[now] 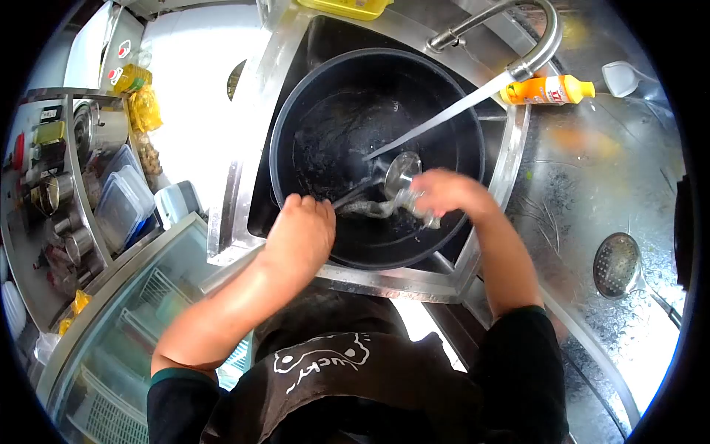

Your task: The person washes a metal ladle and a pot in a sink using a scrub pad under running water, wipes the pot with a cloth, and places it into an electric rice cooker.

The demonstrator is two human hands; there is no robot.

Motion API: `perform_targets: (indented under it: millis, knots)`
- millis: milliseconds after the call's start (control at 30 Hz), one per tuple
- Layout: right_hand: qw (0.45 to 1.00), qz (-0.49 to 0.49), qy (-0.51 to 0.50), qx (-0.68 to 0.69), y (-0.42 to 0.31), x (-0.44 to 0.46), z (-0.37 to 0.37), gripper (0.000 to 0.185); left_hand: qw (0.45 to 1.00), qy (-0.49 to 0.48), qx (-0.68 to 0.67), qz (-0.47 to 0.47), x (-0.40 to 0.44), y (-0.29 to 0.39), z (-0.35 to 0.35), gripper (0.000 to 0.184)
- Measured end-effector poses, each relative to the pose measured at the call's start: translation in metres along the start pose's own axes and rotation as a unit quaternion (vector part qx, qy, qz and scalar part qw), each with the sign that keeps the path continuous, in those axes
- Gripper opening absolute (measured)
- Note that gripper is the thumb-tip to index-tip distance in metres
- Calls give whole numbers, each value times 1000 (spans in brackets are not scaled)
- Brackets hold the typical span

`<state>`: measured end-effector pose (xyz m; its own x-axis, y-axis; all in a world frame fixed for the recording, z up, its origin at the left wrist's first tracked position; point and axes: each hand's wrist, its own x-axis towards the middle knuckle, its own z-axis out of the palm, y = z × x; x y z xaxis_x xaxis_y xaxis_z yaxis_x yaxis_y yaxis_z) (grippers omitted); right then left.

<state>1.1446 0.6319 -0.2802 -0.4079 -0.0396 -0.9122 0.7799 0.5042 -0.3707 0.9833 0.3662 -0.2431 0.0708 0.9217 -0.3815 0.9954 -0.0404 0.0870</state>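
A large black basin sits in the metal sink. My left hand is closed at its near-left rim, around the thin dark handle of a ladle. The handle runs over the basin to a round, shiny metal head. Beside that head, my right hand is closed with its fingers pressed together. Shiny, blurred, see-through material, perhaps splashing water or a scrubber, shows at its fingertips. From the curved faucet a stream of water falls into the basin.
On the steel counter at right are an orange-yellow bottle, a white scoop and a perforated skimmer. A yellow container stands behind the sink. Shelves with plastic boxes and pots are at left, near a glass-topped cabinet.
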Motion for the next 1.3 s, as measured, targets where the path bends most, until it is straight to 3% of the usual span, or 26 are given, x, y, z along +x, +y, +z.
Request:
perform_targets:
  millis: [33, 67, 133, 167, 200, 233, 267, 333, 400, 467, 533, 600, 667, 700, 733, 800, 833, 933, 1100, 1167, 1200, 1300]
  knots:
    - [995, -48, 69, 60, 14, -6, -13, 29, 998, -53, 33, 14, -3, 7, -8, 40]
    - [979, -98, 134, 120, 21, -7, -23, 28, 999, -41, 14, -3, -4, 13, -10, 42]
    - [959, -48, 224, 168, -14, -4, -39, 25, 999, -25, -24, -40, -9, 24, -11, 46]
    - [949, -116, 287, 62, 7, 36, -40, 27, 998, -17, -33, -43, -13, 25, -22, 47]
    - [952, -86, 287, 62, -22, 37, -39, 30, 991, 32, -124, -43, -23, 24, -31, 46]
    - [930, -160, 330, -29, -11, 73, -30, 30, 972, 80, -215, -42, -37, 22, -39, 45]
    - [893, -230, 369, -117, -1, 114, -24, 31, 943, 127, -304, -40, -51, 18, -50, 45]
    - [910, -231, 339, -58, -33, 146, -17, 32, 843, 2, -535, -50, -91, -10, -100, 44]
    - [946, -179, 268, -30, -53, 180, -8, 32, 717, 19, -688, -108, -127, -57, -123, 37]
    - [976, -90, 199, 1, -70, 199, 7, 39, 804, 177, -513, -244, -108, -92, -143, 34]
    - [989, -113, 59, -73, -64, 227, 24, 42, 846, 271, -344, -305, -56, -122, -129, 38]
    - [964, -121, -19, -238, -57, 232, 56, 39, 874, 296, -323, -209, -8, -161, -73, 44]
    - [937, -98, -123, -312, -65, 201, 74, 32, 931, 283, -205, -104, 36, -157, -42, 56]
    - [943, -54, -122, -306, -84, 161, 71, 27, 927, 293, -207, -109, 55, -149, -22, 59]
    - [932, 0, -128, -338, -58, 178, 96, 23, 923, 304, -210, -112, 73, -142, -2, 63]
    - [923, 19, -140, -357, -44, 183, 114, 26, 920, 344, -151, -114, 98, -135, 24, 70]
    - [925, 12, -136, -354, -43, 186, 118, 27, 912, 353, -160, -135, 102, -130, 30, 63]
    - [943, -53, -66, -321, -60, 210, 123, 32, 884, 357, -233, -190, 104, -123, 40, 57]
    - [950, -162, 171, -206, -103, 296, 88, 39, 859, 377, -295, -183, 98, -120, 38, 57]
    - [938, -146, 257, -178, -112, 318, 35, 41, 868, 367, -276, -190, 98, -117, 34, 55]
    - [938, -94, 276, -188, -119, 311, -4, 46, 864, 370, -288, -184, 100, -117, 34, 54]
    - [914, 14, 392, -101, -28, 311, -52, 36, 860, 366, -314, -168, 95, -121, 37, 50]
